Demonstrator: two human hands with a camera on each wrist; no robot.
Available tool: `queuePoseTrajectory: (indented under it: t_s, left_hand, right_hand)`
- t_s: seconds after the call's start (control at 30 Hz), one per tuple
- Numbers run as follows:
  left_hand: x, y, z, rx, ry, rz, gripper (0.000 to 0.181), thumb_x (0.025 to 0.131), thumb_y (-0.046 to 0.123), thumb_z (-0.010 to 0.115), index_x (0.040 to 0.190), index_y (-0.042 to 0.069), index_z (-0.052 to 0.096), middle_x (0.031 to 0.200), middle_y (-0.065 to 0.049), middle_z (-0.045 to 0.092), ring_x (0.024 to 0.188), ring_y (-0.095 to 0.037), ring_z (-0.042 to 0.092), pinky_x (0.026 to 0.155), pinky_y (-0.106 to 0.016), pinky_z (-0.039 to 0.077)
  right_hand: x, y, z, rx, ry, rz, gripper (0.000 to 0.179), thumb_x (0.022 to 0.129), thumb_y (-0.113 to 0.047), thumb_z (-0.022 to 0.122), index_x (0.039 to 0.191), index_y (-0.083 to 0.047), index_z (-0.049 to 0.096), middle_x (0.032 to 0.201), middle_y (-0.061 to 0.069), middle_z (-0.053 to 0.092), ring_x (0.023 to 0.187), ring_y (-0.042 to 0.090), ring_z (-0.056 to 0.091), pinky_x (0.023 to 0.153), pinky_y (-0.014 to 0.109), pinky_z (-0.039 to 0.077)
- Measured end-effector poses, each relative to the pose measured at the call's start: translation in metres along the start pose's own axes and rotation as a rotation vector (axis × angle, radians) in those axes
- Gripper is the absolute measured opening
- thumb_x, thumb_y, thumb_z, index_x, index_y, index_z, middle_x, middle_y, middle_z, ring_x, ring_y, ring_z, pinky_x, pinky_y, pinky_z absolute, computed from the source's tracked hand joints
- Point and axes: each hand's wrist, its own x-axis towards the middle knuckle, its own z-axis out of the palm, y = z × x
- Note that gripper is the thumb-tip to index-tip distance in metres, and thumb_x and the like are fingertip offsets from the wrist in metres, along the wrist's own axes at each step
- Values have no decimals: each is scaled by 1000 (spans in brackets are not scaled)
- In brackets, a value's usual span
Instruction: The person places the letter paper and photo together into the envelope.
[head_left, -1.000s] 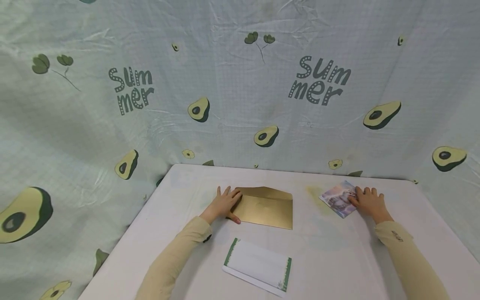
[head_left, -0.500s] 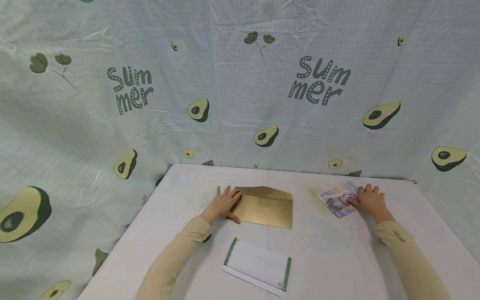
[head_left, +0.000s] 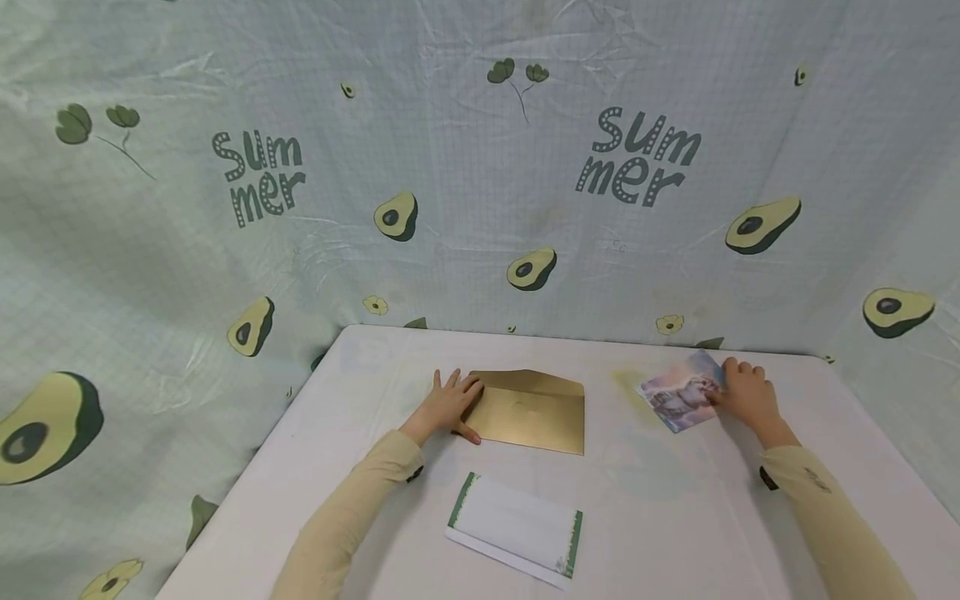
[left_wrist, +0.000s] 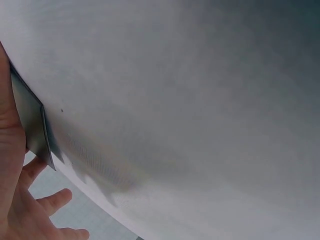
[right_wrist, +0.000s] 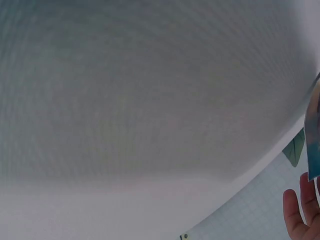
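Observation:
A gold envelope [head_left: 531, 421] lies on the table, its flap spread toward the far side. My left hand [head_left: 444, 408] holds its left end between thumb and fingers, the other fingers spread. In the left wrist view the end of the envelope [left_wrist: 32, 112] looks bent and slightly raised beside the left hand [left_wrist: 30, 200]. At the right, my right hand [head_left: 750, 396] pinches the edge of a square picture card [head_left: 678, 394] in pink and blue. Only fingers of the right hand [right_wrist: 304, 210] and a corner of the card [right_wrist: 313, 142] show in the right wrist view.
A white notepad or card with green borders [head_left: 517, 525] lies at the front of the white table [head_left: 645, 517]. Behind the table hangs a pale cloth [head_left: 450, 167] printed with avocados. A faint yellow stain [head_left: 628, 387] marks the table left of the picture card.
The right hand has lifted the near edge of the picture card a little and shifted slightly to the right and back. The left hand and the envelope have stayed in place.

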Motion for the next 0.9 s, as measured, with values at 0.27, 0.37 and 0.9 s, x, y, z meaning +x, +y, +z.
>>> queuePoseTrajectory:
  t_s: [0.27,0.37,0.9]
  left_hand:
    - [2,-1,1,-4,-5,-2,109,56,69,62,139,9,28,144,-10,28,131,-42,25,96,-66,20]
    - [2,0,1,-1,-1,-7,109,56,69,62,139,9,28,144,-10,29,131,-42,25,96,-66,20]
    - [2,0,2,13,1,-13,109,55,70,62,139,9,29,144,-9,29,130,-42,26,96,-66,21]
  right_hand:
    - [-9,3,-12,76,76,-10,27,79,-16,64,87,6,50,80,25,51,70,39,47,48,39,37]
    - [-12,5,-15,124,106,-15,19,79,-12,63,82,5,54,74,21,55,65,33,51,48,36,37]
    - [-16,17,-13,297,89,17,24,88,-22,56,90,1,60,79,22,63,64,29,59,47,28,39]
